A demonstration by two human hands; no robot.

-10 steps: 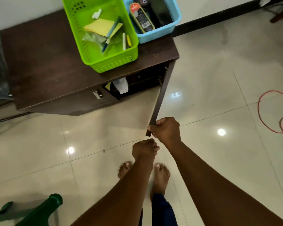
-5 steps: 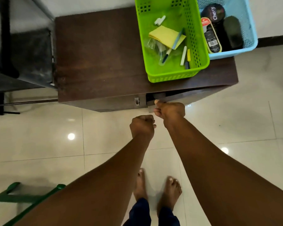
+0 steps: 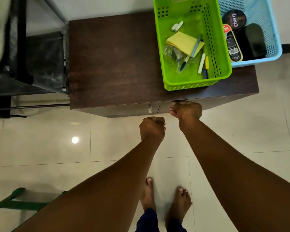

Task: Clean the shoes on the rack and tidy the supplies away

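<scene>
A: What was seen nearest?
B: Two bare feet [image 3: 166, 200] were planted on the glossy cream tiled floor [image 3: 49, 148]. Above them, the left hand [image 3: 152, 129] was curled into a fist, clear of the furniture; whether anything was held inside could not be told.
A: And the right hand [image 3: 186, 111]?
B: It was pressed against the front edge of the dark brown wooden cabinet [image 3: 115, 61] — fingers bent, with no object seen in them.
A: Farther back?
B: The lime-green perforated plastic basket [image 3: 223, 47] was set on the cabinet top, a folded yellow cloth [image 3: 182, 41] and pens lying inside. Touching it on the right, the light-blue plastic basket [image 3: 273, 39] held the round black polish tin [image 3: 234, 18].
</scene>
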